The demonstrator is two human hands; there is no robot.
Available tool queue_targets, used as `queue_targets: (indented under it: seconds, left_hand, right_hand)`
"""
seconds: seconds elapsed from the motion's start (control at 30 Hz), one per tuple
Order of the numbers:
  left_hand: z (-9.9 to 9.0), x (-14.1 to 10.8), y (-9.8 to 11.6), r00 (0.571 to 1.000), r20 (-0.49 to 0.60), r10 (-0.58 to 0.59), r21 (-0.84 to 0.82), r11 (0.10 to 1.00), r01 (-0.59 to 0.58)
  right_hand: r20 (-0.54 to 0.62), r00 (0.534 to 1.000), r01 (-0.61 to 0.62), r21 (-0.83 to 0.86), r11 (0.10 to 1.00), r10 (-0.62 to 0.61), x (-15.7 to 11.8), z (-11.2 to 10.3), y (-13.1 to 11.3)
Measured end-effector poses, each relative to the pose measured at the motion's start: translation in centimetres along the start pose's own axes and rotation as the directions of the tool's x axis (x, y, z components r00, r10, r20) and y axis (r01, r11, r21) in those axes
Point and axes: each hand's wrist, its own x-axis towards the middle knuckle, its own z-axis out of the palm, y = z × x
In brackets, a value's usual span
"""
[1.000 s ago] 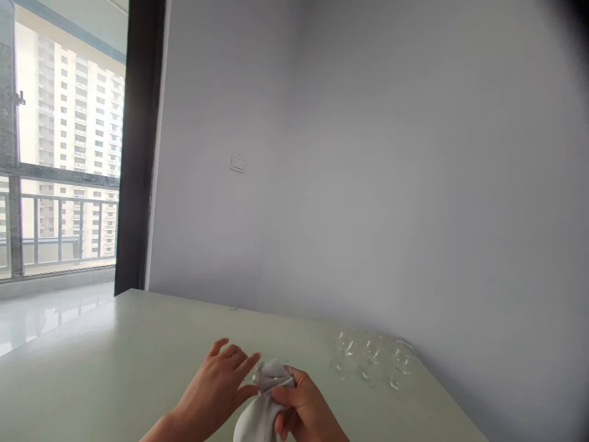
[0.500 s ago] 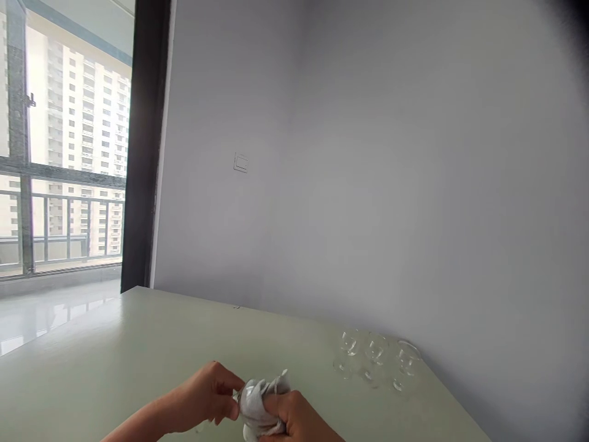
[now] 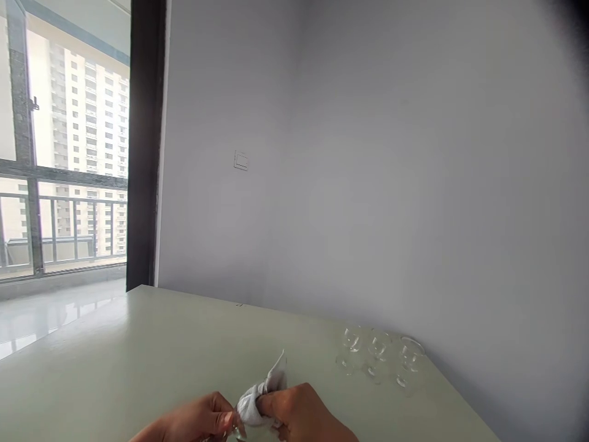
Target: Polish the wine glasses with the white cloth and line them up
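Compared to a second ago both hands have dropped lower toward the bottom edge of the view and pulled in tight together, and the left hand, which was spread open over the bundle, is now closed up against it. The grey cloth (image 3: pixel 263 396) is scrunched up between the two hands just above the tabletop (image 3: pixel 138 356), with one corner sticking up like a little flag. There's a bit of clear glass (image 3: pixel 237 430) peeking out under the cloth at the very bottom (mostly hidden, so can't say what shape it is). The right hand (image 3: pixel 301 417) has its fingers wrapped over the cloth, gripping it. The left hand (image 3: pixel 202 422) has its fingers curled narrow, fingertips pressed against the cloth and the glass edge.

Further out to the right, near the wall, three small stemmed glasses (image 3: pixel 377 359) stand upright in a row on the tabletop, well apart from the hands. On the grey wall (image 3: pixel 368 184) there's a wall switch (image 3: pixel 240 161), and off to the left a big window (image 3: pixel 64 153) with a railing and high-rise blocks outside.
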Motion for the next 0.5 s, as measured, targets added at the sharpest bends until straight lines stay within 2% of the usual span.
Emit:
queue_targets:
  seconds: [0.13, 0.23, 0.3, 0.37, 0.43, 0.47, 0.5]
  left_hand:
    - [0.6, 0.7, 0.3, 1.000, -0.013, 0.002, -0.011, 1.000, -0.002]
    - [0.8, 0.4, 0.4, 0.999, -0.040, -0.005, 0.022, 1.000, 0.006]
    - [0.8, 0.1, 0.4, 0.996, -0.093, -0.004, 0.039, 0.999, 0.007]
    - [1.0, 0.0, 0.3, 0.976, -0.217, 0.004, 0.010, 1.000, -0.002]
    - [1.3, 0.6, 0.1, 0.932, -0.363, 0.003, -0.019, 1.000, -0.010]
    - [1.5, 1.2, -0.1, 0.909, -0.417, 0.011, 0.001, 1.000, -0.012]
    - [1.7, 1.8, -0.4, 0.892, -0.451, 0.028, 0.038, 0.999, -0.012]
  right_hand:
    - [-0.035, 0.996, 0.069, -0.321, 0.945, -0.085, -0.2, -0.7, 0.3]
    - [-0.026, 0.977, 0.166, -0.529, 0.832, -0.212, 0.0, -2.0, 1.2]
    - [-0.090, 0.958, 0.151, -0.648, 0.746, -0.272, 0.2, -3.4, 1.8]
    - [-0.242, 0.900, 0.039, -0.782, 0.622, -0.362, 0.3, -4.6, 2.4]
    - [-0.342, 0.783, -0.068, -0.877, 0.476, -0.519, 0.7, -4.7, 2.9]
    - [-0.334, 0.734, -0.069, -0.903, 0.425, -0.591, 1.0, -4.1, 3.0]
    - [-0.286, 0.705, -0.023, -0.924, 0.382, -0.649, 1.4, -3.3, 3.1]
